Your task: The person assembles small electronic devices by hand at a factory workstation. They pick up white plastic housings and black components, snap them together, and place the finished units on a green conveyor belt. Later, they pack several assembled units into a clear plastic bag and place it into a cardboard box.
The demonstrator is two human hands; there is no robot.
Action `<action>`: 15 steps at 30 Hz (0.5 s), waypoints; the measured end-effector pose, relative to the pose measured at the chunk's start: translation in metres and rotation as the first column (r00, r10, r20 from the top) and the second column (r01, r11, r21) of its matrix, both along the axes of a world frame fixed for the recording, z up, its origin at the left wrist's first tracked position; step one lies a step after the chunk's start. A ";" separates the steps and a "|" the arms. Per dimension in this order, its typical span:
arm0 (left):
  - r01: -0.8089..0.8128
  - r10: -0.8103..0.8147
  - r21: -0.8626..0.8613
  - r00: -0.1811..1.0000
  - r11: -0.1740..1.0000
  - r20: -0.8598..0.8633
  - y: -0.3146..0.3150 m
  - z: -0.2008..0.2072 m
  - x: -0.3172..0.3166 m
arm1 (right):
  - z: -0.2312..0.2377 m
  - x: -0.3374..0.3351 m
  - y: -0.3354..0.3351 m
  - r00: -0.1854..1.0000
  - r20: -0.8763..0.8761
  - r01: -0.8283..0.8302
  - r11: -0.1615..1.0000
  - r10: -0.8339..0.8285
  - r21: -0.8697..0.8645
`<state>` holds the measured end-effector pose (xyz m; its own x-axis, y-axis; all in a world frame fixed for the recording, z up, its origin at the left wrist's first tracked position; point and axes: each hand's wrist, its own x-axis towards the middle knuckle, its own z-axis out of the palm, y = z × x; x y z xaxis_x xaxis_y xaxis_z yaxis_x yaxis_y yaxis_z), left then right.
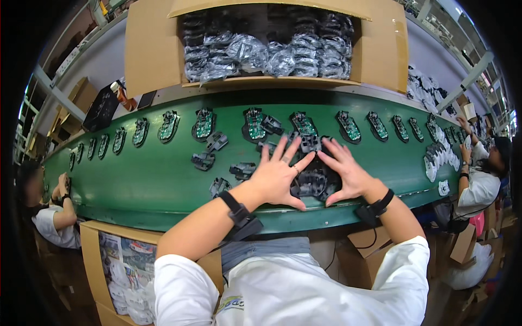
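Note:
My left hand (pixel 276 176) and my right hand (pixel 348 173) lie with fingers spread around a cluster of small black plastic parts (pixel 311 183) near the belt's front edge. Both hands are open; they seem to touch the pile's sides, and the palms are turned down. Other dark moulded parts lie loose to the left, among them one part (pixel 216 141) by a mouse base and another (pixel 219 187) near my left forearm. Beyond my fingers, a mouse base with a green circuit board (pixel 300 123) is partly covered by a dark part. My hands hide some of the pile.
A row of similar mouse bases (pixel 348 127) runs along the green belt (pixel 163 179). Behind it stands an open carton (pixel 380 49) of plastic-wrapped parts. White shells (pixel 435 160) lie at right. People (pixel 481 174) work at both ends. Another carton (pixel 92 271) stands lower left.

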<state>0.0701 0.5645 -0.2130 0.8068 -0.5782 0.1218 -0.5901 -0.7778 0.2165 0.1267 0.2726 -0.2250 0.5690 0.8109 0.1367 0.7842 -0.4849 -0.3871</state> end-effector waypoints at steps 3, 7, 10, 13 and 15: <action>0.015 -0.016 -0.021 0.998 1.000 -0.066 0.002 -0.010 0.004 | -0.009 -0.014 0.014 0.998 0.023 0.052 0.996 -0.054 0.078; 0.072 -0.072 -0.001 0.997 0.997 -0.033 0.052 -0.009 -0.026 | -0.005 -0.041 0.055 0.998 0.058 -0.016 0.995 0.011 0.094; 0.109 -0.109 -0.029 0.994 0.994 0.016 0.097 -0.009 -0.040 | -0.006 -0.057 0.099 0.997 0.076 -0.023 0.995 0.016 0.097; 0.134 -0.132 -0.041 0.990 0.990 0.050 0.149 -0.004 -0.050 | -0.008 -0.060 0.147 0.995 0.083 -0.071 0.992 0.063 0.108; 0.121 -0.120 -0.023 0.991 0.992 0.056 0.191 -0.001 -0.061 | -0.007 -0.059 0.189 0.988 0.089 -0.137 0.979 0.125 0.147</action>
